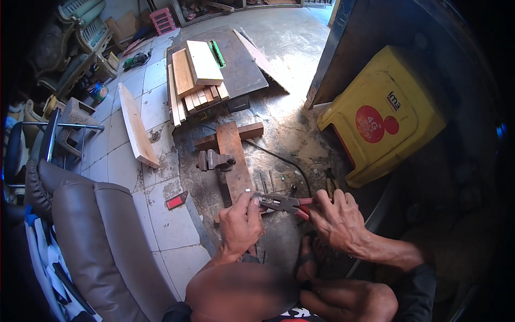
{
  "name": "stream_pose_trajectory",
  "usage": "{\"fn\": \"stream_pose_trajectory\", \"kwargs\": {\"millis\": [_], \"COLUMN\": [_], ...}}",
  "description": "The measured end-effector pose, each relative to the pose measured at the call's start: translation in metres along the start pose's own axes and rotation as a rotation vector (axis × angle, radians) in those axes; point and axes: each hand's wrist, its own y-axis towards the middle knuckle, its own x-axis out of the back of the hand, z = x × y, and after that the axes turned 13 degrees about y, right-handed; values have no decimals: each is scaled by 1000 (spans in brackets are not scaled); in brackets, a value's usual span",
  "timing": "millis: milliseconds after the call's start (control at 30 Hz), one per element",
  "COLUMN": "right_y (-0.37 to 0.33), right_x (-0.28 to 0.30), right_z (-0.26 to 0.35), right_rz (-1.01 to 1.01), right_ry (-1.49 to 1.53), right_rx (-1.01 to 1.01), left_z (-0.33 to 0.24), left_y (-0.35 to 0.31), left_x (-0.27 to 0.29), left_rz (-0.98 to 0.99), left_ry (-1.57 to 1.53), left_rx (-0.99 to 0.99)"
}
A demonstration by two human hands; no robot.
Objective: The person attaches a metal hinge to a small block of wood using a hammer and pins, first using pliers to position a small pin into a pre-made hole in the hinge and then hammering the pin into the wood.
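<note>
My right hand is wrapped round the red handles of a pair of pliers. Their grey jaws point left and meet the fingertips of my left hand. Thumb and forefinger of that hand are pinched together at the jaws, on something small I cannot make out. Below both hands lies a long brown wooden board, crossed at its far end by a wooden block. A small metal vise sits at the board's left side. Thin metal rods lie just right of the board.
A low dark table carries stacked wood pieces and a green tool. A yellow plastic stool stands right. At left are a brown padded seat, a leaning plank and a red-and-black tool. A black cable crosses the floor.
</note>
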Motion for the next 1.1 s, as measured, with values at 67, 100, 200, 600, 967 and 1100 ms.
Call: {"fn": "stream_pose_trajectory", "kwargs": {"millis": [67, 100, 200, 600, 967, 1100], "right_y": [-1, -1, 1, 4, -6, -4], "right_x": [-3, -4, -6, -5, -33, -29], "right_z": [1, 3, 2, 4, 19, 19], "right_rz": [-6, -6, 14, -127, 337, 396], "right_ry": [33, 48, 76, 16, 2154, 2315], "right_rx": [-18, -24, -38, -36, -448, -359], "left_z": [3, 6, 11, 8, 14, 8], "left_y": [-2, -3, -4, 8, 3, 2], "left_x": [-3, -4, -6, -21, -27, -26], "left_rz": [-34, -44, -82, -342, -273, -241], "left_ry": [-1, 17, 16, -40, -535, -537], "left_rx": [-6, -8, -5, -77, 150, 125]}}
